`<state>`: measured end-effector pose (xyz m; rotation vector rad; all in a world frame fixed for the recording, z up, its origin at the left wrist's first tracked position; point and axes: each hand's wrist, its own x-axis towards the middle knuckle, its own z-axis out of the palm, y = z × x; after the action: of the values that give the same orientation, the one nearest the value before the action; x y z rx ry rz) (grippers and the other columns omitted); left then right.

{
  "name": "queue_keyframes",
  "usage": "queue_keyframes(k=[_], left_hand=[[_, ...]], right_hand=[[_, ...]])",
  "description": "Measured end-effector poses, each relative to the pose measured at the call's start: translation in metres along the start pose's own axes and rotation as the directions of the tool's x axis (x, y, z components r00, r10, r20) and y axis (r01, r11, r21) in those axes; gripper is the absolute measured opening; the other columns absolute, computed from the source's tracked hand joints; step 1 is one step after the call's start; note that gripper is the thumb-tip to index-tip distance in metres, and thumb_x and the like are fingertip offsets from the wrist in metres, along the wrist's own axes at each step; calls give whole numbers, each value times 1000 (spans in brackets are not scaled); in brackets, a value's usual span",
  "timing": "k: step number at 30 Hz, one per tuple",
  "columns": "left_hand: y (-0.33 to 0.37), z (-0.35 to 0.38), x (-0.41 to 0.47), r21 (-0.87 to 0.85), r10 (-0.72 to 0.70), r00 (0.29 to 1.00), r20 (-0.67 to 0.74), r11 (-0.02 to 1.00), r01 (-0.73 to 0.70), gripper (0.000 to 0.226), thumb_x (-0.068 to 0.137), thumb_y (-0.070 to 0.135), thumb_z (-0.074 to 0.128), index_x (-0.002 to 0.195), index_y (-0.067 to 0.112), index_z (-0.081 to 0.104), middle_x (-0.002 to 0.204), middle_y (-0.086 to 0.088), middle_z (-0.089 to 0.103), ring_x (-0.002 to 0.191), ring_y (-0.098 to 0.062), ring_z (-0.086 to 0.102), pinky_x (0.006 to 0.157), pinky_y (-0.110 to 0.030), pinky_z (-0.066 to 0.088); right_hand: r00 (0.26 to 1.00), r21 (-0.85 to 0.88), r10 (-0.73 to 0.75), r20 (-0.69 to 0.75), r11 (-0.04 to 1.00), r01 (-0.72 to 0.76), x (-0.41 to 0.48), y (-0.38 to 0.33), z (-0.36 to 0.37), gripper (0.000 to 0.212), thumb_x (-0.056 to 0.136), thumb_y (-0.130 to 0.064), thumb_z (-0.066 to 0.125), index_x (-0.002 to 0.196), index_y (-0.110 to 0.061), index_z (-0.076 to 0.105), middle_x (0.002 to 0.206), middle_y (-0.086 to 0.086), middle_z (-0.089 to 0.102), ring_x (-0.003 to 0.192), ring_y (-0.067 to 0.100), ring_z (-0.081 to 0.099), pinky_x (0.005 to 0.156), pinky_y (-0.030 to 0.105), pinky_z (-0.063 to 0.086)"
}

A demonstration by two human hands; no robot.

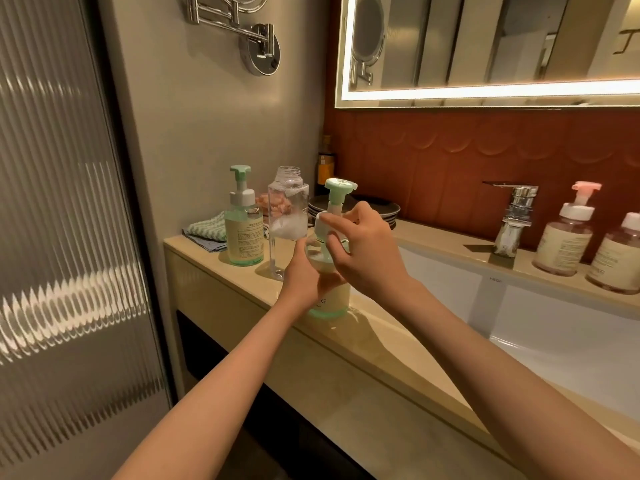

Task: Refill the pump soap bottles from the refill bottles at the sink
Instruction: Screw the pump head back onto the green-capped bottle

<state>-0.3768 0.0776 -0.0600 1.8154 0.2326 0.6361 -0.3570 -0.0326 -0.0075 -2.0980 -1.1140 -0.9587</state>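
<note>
A green pump soap bottle (331,299) stands on the beige counter (374,344) left of the sink. My left hand (304,275) grips its body. My right hand (360,244) pinches the white collar of its green pump head (339,188) from the right. Just behind stands a clear refill bottle (288,216) with no cap and foam inside. Further left is a second green pump bottle (243,223) with liquid in it. Two pink pump bottles (568,237) stand at the right by the wall.
A chrome tap (514,216) stands behind the white sink (554,327). Stacked dark plates (384,207), a folded green cloth (204,228) and a small dark bottle (325,164) sit at the back left corner. A ribbed glass door (69,237) is on the left.
</note>
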Motion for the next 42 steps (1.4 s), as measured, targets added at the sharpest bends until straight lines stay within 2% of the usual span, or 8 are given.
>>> queue_keyframes(k=[7, 13, 21, 28, 31, 34, 37, 42], left_hand=[[6, 0, -6, -12, -4, 1000, 6, 1000, 5, 55, 81, 9, 65, 128, 15, 38, 120, -12, 56, 112, -29, 53, 95, -47, 46], [7, 1, -6, 60, 32, 999, 16, 998, -33, 62, 78, 13, 69, 130, 15, 35, 122, -9, 55, 113, -23, 52, 91, -36, 44], [10, 1, -7, 29, 10, 1000, 4, 1000, -10, 51, 84, 6, 61, 129, 8, 36, 108, -8, 52, 112, -30, 53, 90, -38, 45], [3, -1, -11, 91, 84, 996, -6, 992, -83, 70, 79, -3, 65, 139, 7, 30, 133, -6, 47, 123, -20, 46, 72, 0, 37], [4, 0, -5, 111, 44, 999, 11, 993, -45, 72, 74, 17, 74, 132, 14, 33, 116, -2, 53, 110, -21, 54, 81, -26, 45], [3, 0, -2, 120, 32, 999, 19, 992, -34, 75, 69, 25, 78, 131, 17, 36, 111, 5, 48, 102, -15, 49, 82, -30, 42], [1, 0, -1, 102, 21, 1000, 16, 995, -22, 74, 70, 24, 78, 130, 20, 35, 112, 5, 50, 103, -16, 48, 85, -31, 42], [2, 1, -2, 85, -10, 1000, 14, 996, 8, 81, 57, 37, 80, 126, 22, 42, 115, 1, 61, 108, -19, 56, 93, -42, 48]], right_hand=[[994, -14, -62, -87, 998, 61, -10, -11, 2, 37, 73, -24, 38, 89, -6, 66, 84, 13, 57, 75, 25, 53, 68, 34, 41], [998, 150, -62, -31, 986, 66, -11, -12, -4, 29, 72, 3, 55, 100, 0, 62, 99, 18, 63, 82, 31, 61, 66, 35, 53], [985, 157, -145, -94, 975, 158, -10, -23, -8, 37, 64, -2, 52, 98, 4, 62, 96, 21, 67, 78, 37, 66, 66, 38, 56], [992, 312, -113, -57, 942, 125, -6, -25, -3, 35, 73, 2, 47, 106, 3, 60, 105, 18, 64, 98, 22, 62, 85, 21, 48], [947, 420, 138, -288, 908, -4, -5, -19, 0, 22, 74, 1, 47, 92, 1, 60, 88, 12, 61, 81, 8, 52, 73, 10, 44], [917, 546, 399, -9, 771, -329, 3, -8, -3, 38, 82, -6, 62, 119, -8, 52, 113, 3, 57, 101, 12, 54, 86, 23, 45], [913, 522, 344, 221, 748, -409, 8, 1, -3, 50, 87, -14, 62, 135, -10, 47, 128, 4, 57, 114, 15, 54, 98, 31, 47], [942, 274, 318, 110, 901, -336, 15, 2, -1, 53, 77, -35, 73, 122, -11, 60, 112, 4, 59, 94, 11, 52, 76, 21, 43]])
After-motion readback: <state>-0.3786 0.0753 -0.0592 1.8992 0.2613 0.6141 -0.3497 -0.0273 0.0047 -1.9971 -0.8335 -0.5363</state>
